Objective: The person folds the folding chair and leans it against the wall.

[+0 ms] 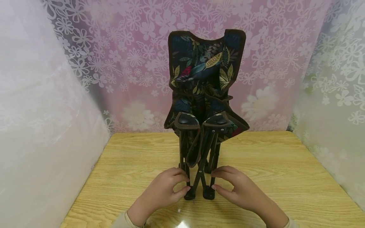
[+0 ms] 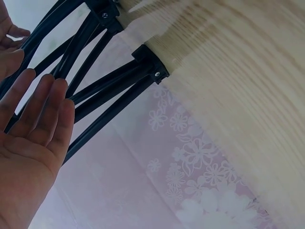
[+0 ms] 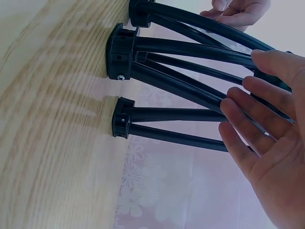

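A partly folded camping chair [image 1: 209,61] stands upright on the wooden table, its dark leaf-print fabric bunched above crossed black legs [image 1: 200,171]. Low at its left side is my left hand [image 1: 163,186], fingertips and thumb right at a front leg. My right hand [image 1: 240,187] mirrors it on the other side, with its fingertips by the right legs. In the left wrist view the left fingers [image 2: 52,112] are nearly straight, laid along the black tubes. The right fingers [image 3: 252,114] look equally straight in the right wrist view, and black plastic feet [image 3: 120,52] rest on the wood.
The light wooden table [image 1: 131,158] reaches back to a pink floral curtain [image 1: 137,63]. Pale sheeting [image 1: 42,110] hangs along the left side, and a white floral curtain [image 1: 336,95] along the right. The chair's tall back rises in front of the pink curtain.
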`<state>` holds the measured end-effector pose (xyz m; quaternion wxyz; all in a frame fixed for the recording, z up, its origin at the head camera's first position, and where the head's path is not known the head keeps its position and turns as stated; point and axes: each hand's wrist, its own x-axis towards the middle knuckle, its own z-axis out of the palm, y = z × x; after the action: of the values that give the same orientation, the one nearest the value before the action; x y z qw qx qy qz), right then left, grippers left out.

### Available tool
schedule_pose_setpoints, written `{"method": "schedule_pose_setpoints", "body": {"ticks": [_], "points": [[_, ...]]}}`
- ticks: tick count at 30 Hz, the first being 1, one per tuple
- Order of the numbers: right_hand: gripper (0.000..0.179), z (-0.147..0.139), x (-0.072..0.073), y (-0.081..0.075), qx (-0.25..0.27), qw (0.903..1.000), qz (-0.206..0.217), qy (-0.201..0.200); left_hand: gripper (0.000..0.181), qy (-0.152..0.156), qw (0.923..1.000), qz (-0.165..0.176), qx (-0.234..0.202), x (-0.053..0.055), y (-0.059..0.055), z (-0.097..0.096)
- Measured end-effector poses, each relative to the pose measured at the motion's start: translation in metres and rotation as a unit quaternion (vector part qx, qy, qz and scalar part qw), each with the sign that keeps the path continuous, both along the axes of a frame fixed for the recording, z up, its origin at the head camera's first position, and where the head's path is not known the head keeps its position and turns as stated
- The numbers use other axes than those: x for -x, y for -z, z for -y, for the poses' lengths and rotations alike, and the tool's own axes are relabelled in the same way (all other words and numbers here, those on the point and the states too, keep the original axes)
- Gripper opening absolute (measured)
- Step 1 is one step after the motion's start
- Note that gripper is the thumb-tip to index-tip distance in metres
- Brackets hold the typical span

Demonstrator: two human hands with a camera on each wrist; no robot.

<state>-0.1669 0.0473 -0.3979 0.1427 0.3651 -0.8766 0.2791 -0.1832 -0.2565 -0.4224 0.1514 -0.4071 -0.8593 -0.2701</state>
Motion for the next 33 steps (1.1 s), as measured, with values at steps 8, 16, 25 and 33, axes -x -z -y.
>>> {"method": "schedule_pose_setpoints", "body": {"ticks": [8, 16, 25, 33], "points": [[0.032, 0.0002, 0.0012, 0.0024, -0.005, 0.9998, 0.008, -0.015, 0.012, -0.002, 0.9997, 0.023, 0.013, -0.0002, 0.0003, 0.0014], [0.024, -0.0012, 0.0013, 0.0044, -0.029, 0.9989, 0.034, -0.014, 0.009, -0.002, 0.9992, 0.037, 0.019, -0.0009, 0.0025, 0.0016], [0.021, 0.0009, 0.0010, 0.0021, -0.062, 0.9928, 0.102, -0.010, 0.009, 0.006, 0.9981, 0.054, 0.030, 0.0015, 0.0052, 0.0024], [0.027, 0.0010, 0.0026, 0.0030, -0.080, 0.9833, 0.160, -0.032, 0.011, 0.026, 0.9946, 0.089, 0.047, 0.0026, 0.0031, 0.0007]]}}
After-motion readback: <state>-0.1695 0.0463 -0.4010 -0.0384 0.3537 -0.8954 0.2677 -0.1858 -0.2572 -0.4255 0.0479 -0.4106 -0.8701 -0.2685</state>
